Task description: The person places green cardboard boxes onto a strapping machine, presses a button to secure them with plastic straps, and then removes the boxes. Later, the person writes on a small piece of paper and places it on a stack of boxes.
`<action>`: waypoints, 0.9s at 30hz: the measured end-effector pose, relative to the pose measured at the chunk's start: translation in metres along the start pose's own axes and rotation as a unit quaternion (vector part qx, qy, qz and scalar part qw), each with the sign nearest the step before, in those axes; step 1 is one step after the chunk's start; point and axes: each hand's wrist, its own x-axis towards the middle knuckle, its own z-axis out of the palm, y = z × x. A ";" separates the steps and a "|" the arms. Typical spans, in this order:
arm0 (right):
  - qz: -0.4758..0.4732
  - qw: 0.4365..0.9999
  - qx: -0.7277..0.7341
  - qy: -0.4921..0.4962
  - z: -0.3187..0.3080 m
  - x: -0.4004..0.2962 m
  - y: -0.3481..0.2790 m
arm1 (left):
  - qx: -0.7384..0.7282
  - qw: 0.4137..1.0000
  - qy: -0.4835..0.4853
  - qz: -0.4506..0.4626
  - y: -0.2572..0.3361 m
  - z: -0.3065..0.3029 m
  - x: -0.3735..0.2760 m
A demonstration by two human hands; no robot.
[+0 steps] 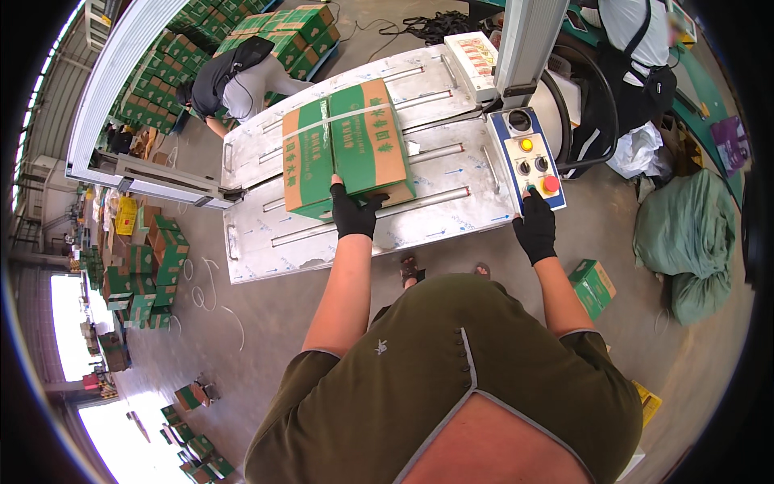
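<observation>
A green and brown cardboard carton [338,145] bearing printed writing lies on a metal-topped strapping machine [435,187]. A pale strap [357,116] runs across its top. My left hand [355,209], in a black glove with bare fingertips, touches the carton's near edge with its fingers spread. My right hand [535,224], gloved the same way, is at the control panel [525,158]. One finger is on a green button [531,189] beside the red emergency-stop button [550,184]. The thumb lies by the panel's near left edge.
The machine's metal arch [124,66] rises around the table. A co-worker [236,78] bends by stacked cartons [284,36] beyond it; another person [635,54] is at the upper right. A bulging green sack [686,230] and a small carton [592,287] are on the floor at right.
</observation>
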 end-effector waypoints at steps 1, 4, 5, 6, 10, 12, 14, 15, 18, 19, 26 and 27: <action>-0.001 1.000 0.003 0.001 0.000 0.000 0.001 | 0.001 1.000 0.005 0.004 0.000 0.001 -0.001; 0.004 1.000 -0.002 -0.003 0.001 0.000 0.002 | 0.006 1.000 0.011 0.013 -0.001 0.003 -0.004; 0.006 1.000 -0.002 -0.004 0.001 -0.001 0.002 | 0.007 1.000 0.007 0.012 -0.001 0.002 -0.005; 0.008 1.000 -0.003 -0.003 0.000 -0.001 0.002 | 0.008 1.000 0.001 0.011 -0.001 0.001 -0.005; 0.015 1.000 -0.006 0.000 0.002 0.000 0.001 | 0.025 0.999 -0.009 0.030 -0.001 0.002 -0.007; 0.007 1.000 -0.008 0.008 0.002 0.000 0.001 | 0.021 0.999 0.005 0.035 -0.001 0.004 -0.008; 0.006 1.000 -0.005 0.009 0.002 0.000 0.002 | 0.026 0.999 0.000 0.040 -0.002 0.004 -0.007; 0.009 1.000 -0.002 0.007 0.001 0.001 0.001 | 0.028 0.999 -0.003 0.042 -0.002 0.005 -0.007; 0.009 1.000 -0.002 0.010 0.002 -0.001 0.004 | 0.012 0.999 0.000 0.032 -0.003 0.008 -0.008; 0.005 1.000 -0.002 0.013 0.002 0.000 0.004 | 0.052 0.997 -0.018 0.060 -0.006 -0.001 -0.002; 0.007 1.000 0.004 0.015 0.002 0.000 0.006 | 0.057 0.997 -0.008 0.059 -0.009 -0.005 0.005; 0.002 1.000 0.004 0.019 0.002 0.000 0.006 | 0.017 0.999 0.019 0.033 -0.006 0.002 -0.002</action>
